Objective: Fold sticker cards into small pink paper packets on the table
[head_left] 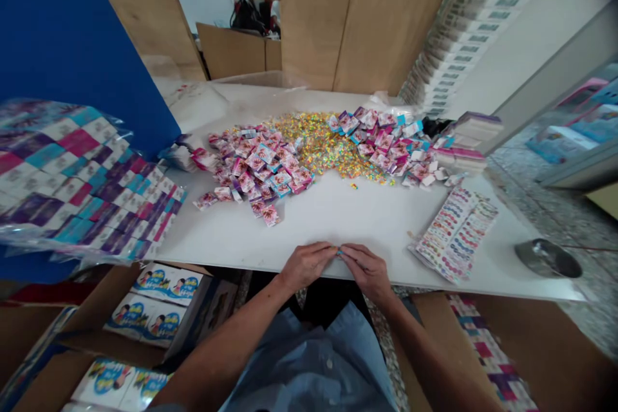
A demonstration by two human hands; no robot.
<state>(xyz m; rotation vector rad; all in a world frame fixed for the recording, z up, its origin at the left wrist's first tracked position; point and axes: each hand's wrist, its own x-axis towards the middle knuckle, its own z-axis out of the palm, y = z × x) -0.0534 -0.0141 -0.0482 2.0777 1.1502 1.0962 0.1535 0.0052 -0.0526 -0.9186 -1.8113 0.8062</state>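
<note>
My left hand and my right hand meet at the table's front edge, fingertips pinched together. A tiny blue piece shows between them, too small and too covered to name. Beyond them on the white table lies a heap of small printed pink, purple and blue boxes. Behind the hands' meeting point spreads a pile of shiny yellow-gold bits. A second heap of small boxes lies to its right, some showing white sides.
Sheets of colourful stickers and a round metal bowl are at the right. A plastic-wrapped block of boxes stands at the left. Open cartons with white-and-blue packs sit below left, another carton below right.
</note>
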